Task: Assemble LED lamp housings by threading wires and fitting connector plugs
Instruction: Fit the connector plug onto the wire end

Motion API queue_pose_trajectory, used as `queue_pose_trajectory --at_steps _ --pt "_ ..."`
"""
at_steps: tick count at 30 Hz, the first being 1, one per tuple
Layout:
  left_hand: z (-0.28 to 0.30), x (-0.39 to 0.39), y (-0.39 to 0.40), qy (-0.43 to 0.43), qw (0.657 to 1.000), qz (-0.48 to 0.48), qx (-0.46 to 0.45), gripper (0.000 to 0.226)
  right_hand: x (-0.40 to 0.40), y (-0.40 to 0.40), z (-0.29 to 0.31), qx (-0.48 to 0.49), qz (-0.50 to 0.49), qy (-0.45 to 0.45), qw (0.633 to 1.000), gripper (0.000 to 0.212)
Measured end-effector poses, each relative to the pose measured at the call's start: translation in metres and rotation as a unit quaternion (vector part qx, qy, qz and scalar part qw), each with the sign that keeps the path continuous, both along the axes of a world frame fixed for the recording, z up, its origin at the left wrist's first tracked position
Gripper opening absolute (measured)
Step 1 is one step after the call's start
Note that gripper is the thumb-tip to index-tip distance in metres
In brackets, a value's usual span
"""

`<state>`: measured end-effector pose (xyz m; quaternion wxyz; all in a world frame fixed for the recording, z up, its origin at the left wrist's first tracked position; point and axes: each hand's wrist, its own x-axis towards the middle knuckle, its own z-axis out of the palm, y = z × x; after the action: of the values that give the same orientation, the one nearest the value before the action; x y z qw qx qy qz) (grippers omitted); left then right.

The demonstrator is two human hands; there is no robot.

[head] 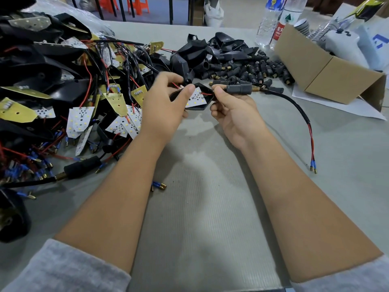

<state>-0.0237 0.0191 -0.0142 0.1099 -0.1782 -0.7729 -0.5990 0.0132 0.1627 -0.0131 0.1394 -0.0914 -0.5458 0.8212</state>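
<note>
My left hand [163, 102] grips a black lamp housing [200, 100] with a white LED board [196, 99] seated inside, thumb pressed on the board's upper edge. My right hand [229, 108] pinches the housing's right end, where a grey connector plug [239, 89] with a brass spring tip sticks out. A black cable [294, 104] runs from the plug in an arc to the right, splitting into red wires with blue-sleeved brass terminals [313, 167] lying on the table. Both hands hold the housing above the table's middle.
A heap of LED boards with wires and black housings [63, 91] covers the left. Loose black plugs [252, 70] and empty housings [210, 49] lie behind the hands. A cardboard box [320, 72] and water bottles [271, 22] stand at the back right. Grey table [200, 207] lies below the arms.
</note>
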Motion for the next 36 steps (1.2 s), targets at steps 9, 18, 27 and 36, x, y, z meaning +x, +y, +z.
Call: queue_pose_trajectory --at_steps 9,18,27,36 --pt "-0.001 -0.004 -0.001 -0.039 0.998 -0.026 0.049 0.011 0.002 0.007 0.007 -0.142 0.020 -0.030 0.989 0.029" --pt "-0.003 -0.008 -0.002 -0.067 0.995 -0.010 0.069 0.012 -0.004 0.021 0.000 -0.179 -0.182 -0.021 0.967 0.015" --pt "-0.004 -0.010 -0.004 -0.074 0.996 -0.004 0.056 0.008 -0.003 0.021 0.001 -0.164 -0.227 0.002 0.960 0.014" --pt "0.000 -0.006 -0.003 -0.087 0.994 -0.005 0.072 0.013 -0.001 0.019 0.002 -0.125 -0.224 0.009 0.967 0.013"
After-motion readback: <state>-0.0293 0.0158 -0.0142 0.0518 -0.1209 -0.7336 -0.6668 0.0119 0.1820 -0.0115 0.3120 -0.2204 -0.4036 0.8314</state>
